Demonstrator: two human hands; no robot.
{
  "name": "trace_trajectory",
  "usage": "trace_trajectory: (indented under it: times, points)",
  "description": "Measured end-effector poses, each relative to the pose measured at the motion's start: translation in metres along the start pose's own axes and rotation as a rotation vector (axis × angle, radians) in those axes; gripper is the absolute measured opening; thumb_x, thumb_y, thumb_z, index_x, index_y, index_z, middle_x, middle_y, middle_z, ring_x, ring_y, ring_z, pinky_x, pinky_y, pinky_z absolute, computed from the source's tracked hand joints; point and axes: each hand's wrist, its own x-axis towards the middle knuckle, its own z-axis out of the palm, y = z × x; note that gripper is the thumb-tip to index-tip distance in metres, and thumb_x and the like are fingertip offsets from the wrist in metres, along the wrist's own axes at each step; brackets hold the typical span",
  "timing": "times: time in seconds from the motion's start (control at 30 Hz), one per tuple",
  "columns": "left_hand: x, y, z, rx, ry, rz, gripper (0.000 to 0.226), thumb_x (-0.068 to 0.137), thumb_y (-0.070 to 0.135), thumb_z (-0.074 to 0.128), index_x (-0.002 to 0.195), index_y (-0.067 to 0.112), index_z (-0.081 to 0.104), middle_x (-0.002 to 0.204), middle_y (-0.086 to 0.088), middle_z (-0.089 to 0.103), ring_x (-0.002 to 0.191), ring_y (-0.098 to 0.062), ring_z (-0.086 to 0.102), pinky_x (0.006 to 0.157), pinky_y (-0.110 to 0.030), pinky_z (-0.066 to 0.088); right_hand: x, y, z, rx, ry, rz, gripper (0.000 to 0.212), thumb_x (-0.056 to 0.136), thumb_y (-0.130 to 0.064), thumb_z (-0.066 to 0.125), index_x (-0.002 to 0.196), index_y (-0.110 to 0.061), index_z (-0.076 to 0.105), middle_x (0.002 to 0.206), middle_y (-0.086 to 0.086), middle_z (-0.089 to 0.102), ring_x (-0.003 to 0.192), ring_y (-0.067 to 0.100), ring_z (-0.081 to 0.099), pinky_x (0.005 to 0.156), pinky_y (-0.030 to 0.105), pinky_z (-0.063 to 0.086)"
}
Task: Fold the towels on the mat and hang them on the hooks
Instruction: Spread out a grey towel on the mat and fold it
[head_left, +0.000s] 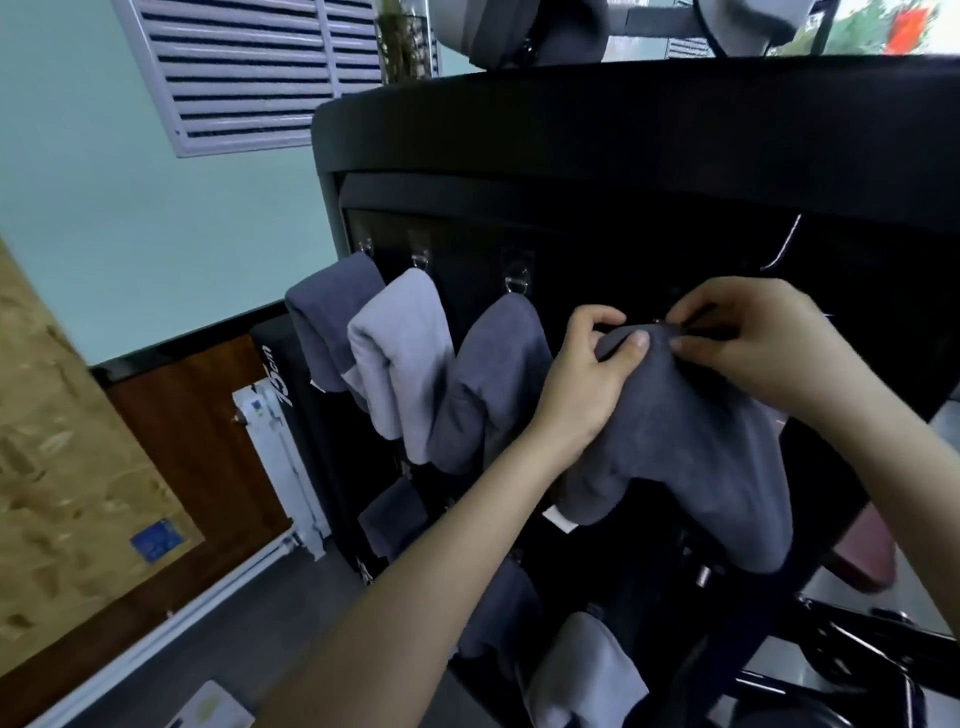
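- The black panel (623, 156), smooth and curved, stands behind both hands.
- A dark grey towel (691, 441), soft and matte, droops in folds below the hands, its top bunched between them against the panel.
- Three folded towels (400, 358) hang in a row left of the left hand: dark, pale, dark.
- The left hand (587, 374), forearm reaching up, grips the bunch, thumb pressed on the cloth.
- The right hand (748, 338) pinches the same bunch with its fingertips.
- Small glossy hooks (518, 278) sit up-left of the left hand.
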Motion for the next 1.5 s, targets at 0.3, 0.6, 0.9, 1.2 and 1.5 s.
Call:
trace_trajectory:
  times: [0.3, 0.6, 0.9, 1.2, 1.5]
  points:
    - [0.027, -0.009, 0.005, 0.116, 0.049, 0.003, 0.013, 0.089, 0.029, 0.059, 0.094, 0.027, 0.047, 0.088, -0.014, 0.064, 0.085, -0.025, 0.065, 0.079, -0.043, 0.053, -0.007, 0.025, 0.014, -0.124, 0.274, -0.224, 0.018, 0.080, -0.013, 0.069, 0.096, -0.019, 0.071, 0.088, -0.002, 0.069, 0.083, 0.019, 0.066, 0.074, 0.039, 0.054]
    - [0.024, -0.009, 0.006, 0.204, 0.093, 0.006, 0.014, 0.090, 0.028, 0.058, 0.081, 0.027, 0.047, 0.067, -0.003, 0.058, 0.067, -0.017, 0.059, 0.068, -0.037, 0.050, -0.016, 0.033, 0.050, -0.145, 0.448, -0.191, 0.031, 0.087, -0.037, 0.055, 0.101, -0.014, 0.072, 0.088, 0.001, 0.067, 0.077, 0.022, 0.064, 0.063, 0.027, 0.047]
    - [0.019, -0.012, 0.011, 0.279, 0.143, 0.040, 0.020, 0.089, 0.028, 0.059, 0.075, 0.015, 0.059, 0.063, 0.007, 0.060, 0.064, -0.004, 0.058, 0.065, -0.022, 0.047, -0.022, 0.032, 0.073, 0.020, 0.450, -0.073, 0.025, 0.094, -0.021, 0.054, 0.114, -0.014, 0.067, 0.095, -0.003, 0.060, 0.074, 0.003, 0.048, 0.064, 0.000, 0.033]
    - [0.004, -0.015, 0.003, 0.582, 0.090, -0.015, 0.035, 0.093, 0.051, 0.037, 0.109, 0.032, 0.062, 0.112, 0.008, 0.058, 0.100, -0.009, 0.057, 0.090, -0.033, 0.047, -0.033, 0.033, 0.080, 0.183, 0.364, -0.019, 0.039, 0.098, -0.031, 0.039, 0.132, -0.017, 0.053, 0.114, -0.003, 0.054, 0.097, 0.008, 0.053, 0.083, 0.020, 0.038]
    - [-0.007, -0.028, 0.000, 0.088, -0.103, -0.195, 0.039, 0.087, 0.061, 0.032, 0.109, 0.044, 0.059, 0.123, 0.000, 0.059, 0.116, -0.011, 0.055, 0.104, -0.039, 0.041, -0.039, 0.037, 0.087, 0.226, 0.308, -0.010, 0.061, 0.091, -0.052, 0.027, 0.140, -0.019, 0.042, 0.123, -0.001, 0.046, 0.109, 0.011, 0.049, 0.086, 0.023, 0.038]
